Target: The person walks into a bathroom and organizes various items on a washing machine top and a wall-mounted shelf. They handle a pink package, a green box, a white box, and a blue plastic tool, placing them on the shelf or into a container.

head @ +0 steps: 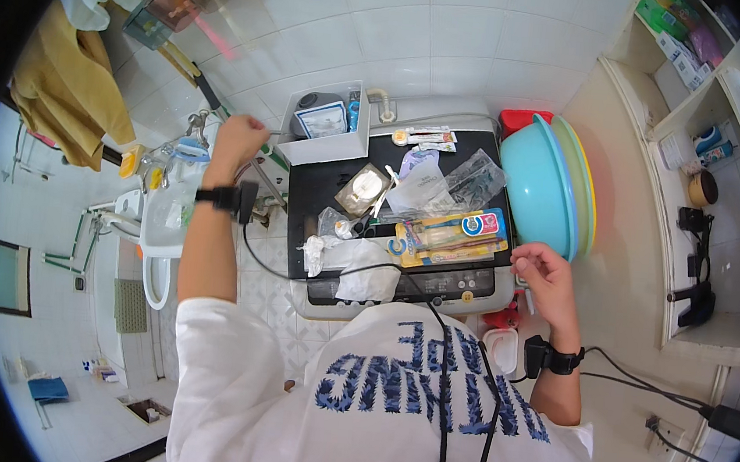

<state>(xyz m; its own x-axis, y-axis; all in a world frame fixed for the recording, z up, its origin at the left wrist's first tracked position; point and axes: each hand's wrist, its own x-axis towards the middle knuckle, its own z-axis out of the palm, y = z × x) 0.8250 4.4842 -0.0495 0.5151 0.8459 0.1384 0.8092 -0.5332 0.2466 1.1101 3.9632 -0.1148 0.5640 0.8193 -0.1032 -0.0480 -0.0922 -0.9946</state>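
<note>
My left hand (240,140) is raised at the left of a white bin (324,151), fingers drawn together. A thin grey item shows between the fingertips and the bin; whether they pinch it is unclear. The bin holds a grey rounded object, a packet and a blue item. Loosely curled, my right hand (541,272) is by the right front corner of a black-topped washing machine (307,192), near packaged toothbrushes (452,235). Also on the machine lie clear plastic bags (476,181), small sachets (441,138), a boxed round white item (366,184), scissors (364,227) and a crumpled white cloth (368,274).
Nested plastic basins (539,186) stand at the machine's right, before a red container (518,120). A washbasin (162,226) is at the left, under a hanging tan towel (72,86). Open shelves (730,262) line the right wall. Black cables cross the machine's front and my shirt.
</note>
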